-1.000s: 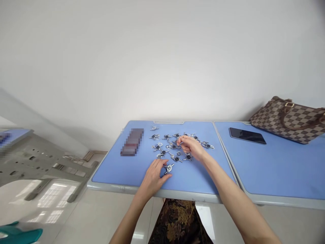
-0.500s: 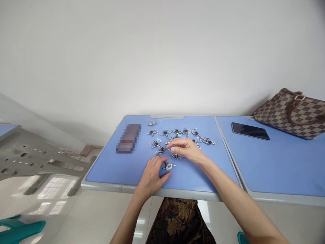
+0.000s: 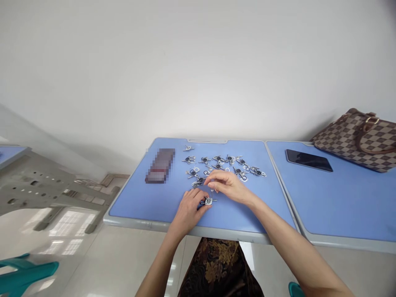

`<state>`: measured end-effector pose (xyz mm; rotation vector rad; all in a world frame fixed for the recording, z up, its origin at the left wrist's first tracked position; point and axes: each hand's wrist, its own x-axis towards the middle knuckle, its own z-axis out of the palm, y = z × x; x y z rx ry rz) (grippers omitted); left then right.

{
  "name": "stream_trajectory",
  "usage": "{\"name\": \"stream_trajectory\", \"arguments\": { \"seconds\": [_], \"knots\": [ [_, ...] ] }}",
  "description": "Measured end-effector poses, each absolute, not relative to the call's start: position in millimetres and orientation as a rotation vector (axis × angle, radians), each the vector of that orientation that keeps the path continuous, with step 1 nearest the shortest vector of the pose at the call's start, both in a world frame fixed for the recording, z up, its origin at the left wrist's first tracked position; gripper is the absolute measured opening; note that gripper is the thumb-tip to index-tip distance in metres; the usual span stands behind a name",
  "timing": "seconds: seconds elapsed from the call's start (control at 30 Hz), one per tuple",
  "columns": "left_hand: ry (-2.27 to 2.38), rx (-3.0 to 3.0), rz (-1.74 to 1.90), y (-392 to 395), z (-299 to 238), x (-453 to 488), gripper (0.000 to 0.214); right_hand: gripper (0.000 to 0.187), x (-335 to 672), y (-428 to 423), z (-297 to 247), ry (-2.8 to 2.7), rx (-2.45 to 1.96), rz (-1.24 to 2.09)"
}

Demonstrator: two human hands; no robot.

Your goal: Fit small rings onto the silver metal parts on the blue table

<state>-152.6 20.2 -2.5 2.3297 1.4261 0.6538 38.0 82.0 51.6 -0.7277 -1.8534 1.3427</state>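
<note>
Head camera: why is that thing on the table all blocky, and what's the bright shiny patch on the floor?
In the head view, the blocky patch on the table is pixelated, so what lies under it cannot be told; also in the head view, the bright patch on the floor is glare, shaped like window panes.

**No readable text in view**

Box: pixelated, any label illegible. Metal fittings: too small to show markings. Phone: screen dark, nothing legible. Handbag: checker pattern only, no lettering I can make out; clasp too small to tell.
</note>
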Motion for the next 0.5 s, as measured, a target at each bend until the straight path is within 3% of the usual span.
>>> {"name": "stream_trajectory", "arguments": {
  "seconds": [0.5],
  "knots": [
    [1.440, 2.316, 0.662, 21.3, -5.2, -154.3, 0.015, 0.021, 42.6, 79.3, 57.4, -2.178, -0.595, 1.039]
  ]
}}
